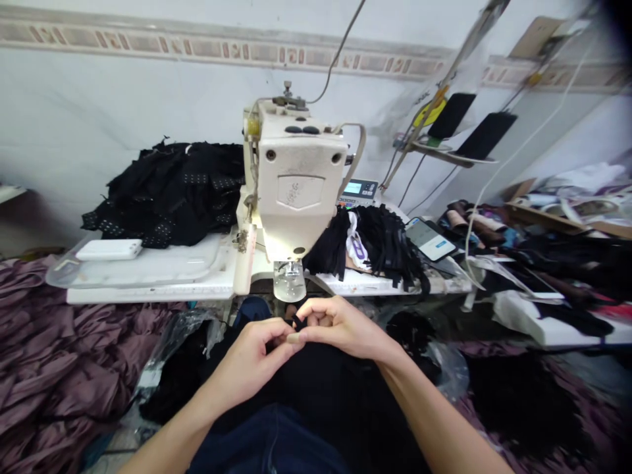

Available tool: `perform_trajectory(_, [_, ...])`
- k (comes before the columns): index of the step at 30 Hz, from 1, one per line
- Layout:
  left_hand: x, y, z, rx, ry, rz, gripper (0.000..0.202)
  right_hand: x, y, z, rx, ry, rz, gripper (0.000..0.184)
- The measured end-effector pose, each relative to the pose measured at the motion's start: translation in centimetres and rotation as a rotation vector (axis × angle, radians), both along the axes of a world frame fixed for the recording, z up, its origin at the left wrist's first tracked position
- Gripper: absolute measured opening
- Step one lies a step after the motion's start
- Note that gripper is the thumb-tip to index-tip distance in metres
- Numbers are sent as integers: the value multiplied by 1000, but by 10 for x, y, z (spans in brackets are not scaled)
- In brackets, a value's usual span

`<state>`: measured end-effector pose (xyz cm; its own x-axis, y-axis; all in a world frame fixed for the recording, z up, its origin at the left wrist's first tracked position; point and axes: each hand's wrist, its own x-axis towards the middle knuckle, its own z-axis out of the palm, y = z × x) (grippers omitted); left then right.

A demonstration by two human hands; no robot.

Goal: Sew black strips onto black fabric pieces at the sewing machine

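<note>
My left hand (247, 359) and my right hand (340, 326) meet just below the presser foot (289, 280) of a cream industrial sewing machine (291, 171). Fingertips of both hands pinch a small black fabric piece (297, 322), mostly hidden by my fingers. Black fabric (316, 382) lies across my lap under my hands. A heap of black garment pieces with hook-and-eye tape (168, 194) sits left of the machine head, and a bunch of black strips (380, 243) hangs to its right.
A white power bank (108, 249) lies on a clear plastic sheet (148, 263) on the sewing table (148, 294). A phone (429, 238) lies to the right. Mauve cloth (64, 355) is heaped at left, and cluttered shelves of materials (543, 243) stand at right.
</note>
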<state>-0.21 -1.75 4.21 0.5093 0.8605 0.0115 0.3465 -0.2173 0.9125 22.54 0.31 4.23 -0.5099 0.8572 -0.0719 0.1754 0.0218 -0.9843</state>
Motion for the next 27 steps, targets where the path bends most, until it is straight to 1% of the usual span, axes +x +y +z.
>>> perform_trajectory(2, [-5,6,3,30,3,16,38,-8,-1,2,43,-8,-61,42])
perform_trajectory(4, [-9,15,6,94,8,38,34,-14,2,3,109,-10,-141,42])
perform_trajectory(6, [-12,24,6,246,41,79,29,-18,9,2,251,-37,-264,41])
perform_trajectory(8, [-14,32,2,505,138,159,24,-22,18,-2,424,-77,-397,40])
perform_trajectory(10, [-13,36,-7,832,258,289,19,-26,28,-10,522,-75,-497,36])
perform_trajectory(11, [-11,35,-12,991,302,344,15,-28,32,-15,526,-44,-531,34])
perform_trajectory(12, [-9,34,-17,1128,325,367,16,-30,36,-20,509,1,-556,32])
perform_trajectory(13, [-5,31,-22,1235,329,352,23,-31,38,-25,484,51,-574,32])
perform_trajectory(14, [-2,28,-26,1305,330,308,31,-32,40,-30,458,97,-587,32])
perform_trajectory(15, [2,24,-29,1339,340,249,37,-33,41,-33,440,131,-598,33])
perform_trajectory(17, [9,18,-35,1337,391,169,44,-32,41,-36,449,137,-616,32])
perform_trajectory(19, [13,15,-38,1316,444,182,48,-27,38,-34,533,58,-595,28])
perform_trajectory(21, [16,13,-40,1309,452,213,47,-21,34,-30,659,-45,-502,22])
perform_trajectory(23, [17,13,-40,1305,431,255,42,-15,28,-29,762,-112,-403,20])
perform_trajectory(25, [17,12,-38,1274,406,275,38,-11,21,-33,797,-140,-378,24])
perform_trajectory(27, [17,11,-35,1229,396,247,40,-10,13,-41,768,-135,-430,29])
